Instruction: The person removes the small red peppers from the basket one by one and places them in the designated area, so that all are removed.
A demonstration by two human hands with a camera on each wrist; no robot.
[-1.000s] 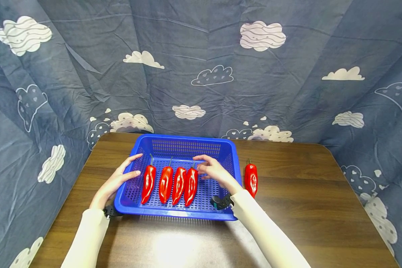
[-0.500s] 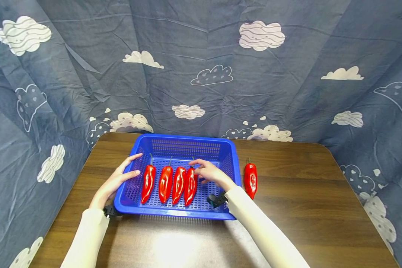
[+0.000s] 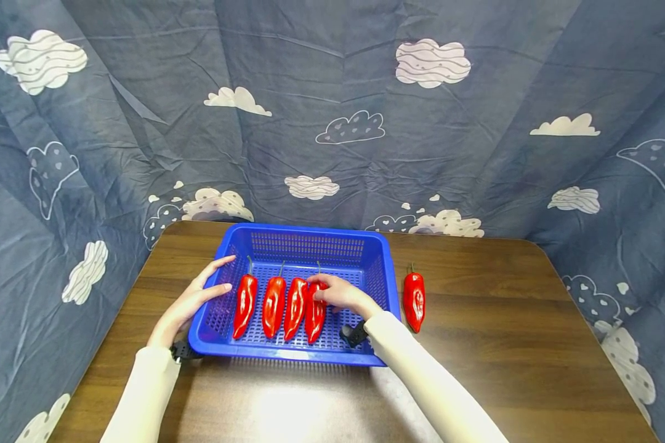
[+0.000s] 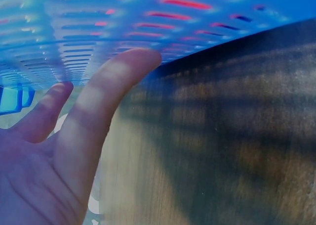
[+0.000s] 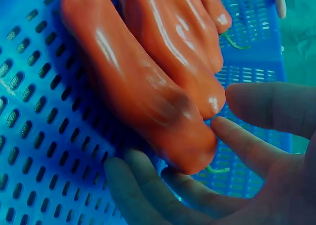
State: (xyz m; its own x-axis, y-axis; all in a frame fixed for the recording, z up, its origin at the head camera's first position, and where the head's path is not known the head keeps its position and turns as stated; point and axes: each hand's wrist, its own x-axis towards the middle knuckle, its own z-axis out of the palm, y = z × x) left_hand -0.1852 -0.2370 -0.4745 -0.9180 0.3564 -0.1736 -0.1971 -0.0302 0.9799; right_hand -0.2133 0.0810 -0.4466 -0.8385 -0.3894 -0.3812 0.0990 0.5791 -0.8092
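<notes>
Several glossy red peppers lie side by side in a blue basket [image 3: 288, 353], stems toward the back. My right hand [image 3: 343, 294] reaches over the rightmost of these, a red pepper [image 3: 314, 326], its fingers on either side of the stem end. In the right wrist view, fingertips [image 5: 222, 126] sit between that pepper [image 5: 148, 96] and its neighbor [image 5: 182, 52], and other fingers tuck at its opposite side. My left hand [image 3: 191, 299] rests at the basket's left wall, thumb and fingers spread and straight. The left wrist view shows its thumb [image 4: 94, 106] beside the slotted wall.
One more red pepper [image 3: 414, 301] lies on the brown wooden table [image 3: 493, 344], right of the basket. A dark blue curtain [image 3: 354, 172] with white clouds hangs behind the table and along its sides.
My right hand has moved left and nearer, coming over the upper part of the rightmost pepper, which has shifted slightly right. The left hand has stayed at the basket wall.
</notes>
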